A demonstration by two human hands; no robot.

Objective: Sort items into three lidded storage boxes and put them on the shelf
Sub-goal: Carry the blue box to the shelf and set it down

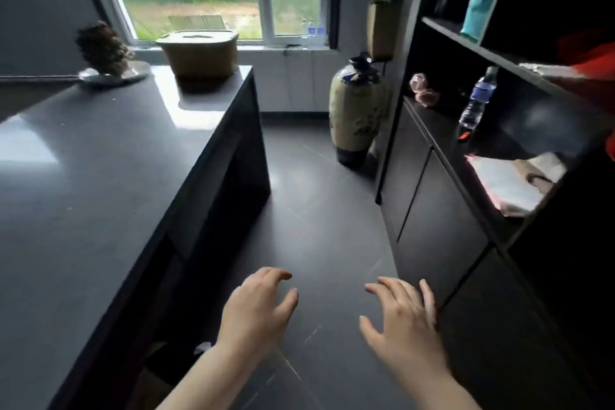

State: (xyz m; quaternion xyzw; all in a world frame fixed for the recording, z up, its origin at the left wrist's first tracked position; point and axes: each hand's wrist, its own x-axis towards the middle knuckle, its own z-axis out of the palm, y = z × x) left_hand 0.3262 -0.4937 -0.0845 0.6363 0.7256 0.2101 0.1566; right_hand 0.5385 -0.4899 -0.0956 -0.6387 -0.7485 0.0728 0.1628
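Dark bench [100,176] carries the lidded box [199,51] far ahead-left, nearer the left hand [256,309]; right hand [404,319] too hangs loose-fingered, empty.

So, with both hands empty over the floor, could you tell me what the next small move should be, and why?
Probably step toward the window and reach for the lidded box at the counter's far end. The left hand and right hand hold nothing, the lid is already on, and the shelf on the right has bare space.
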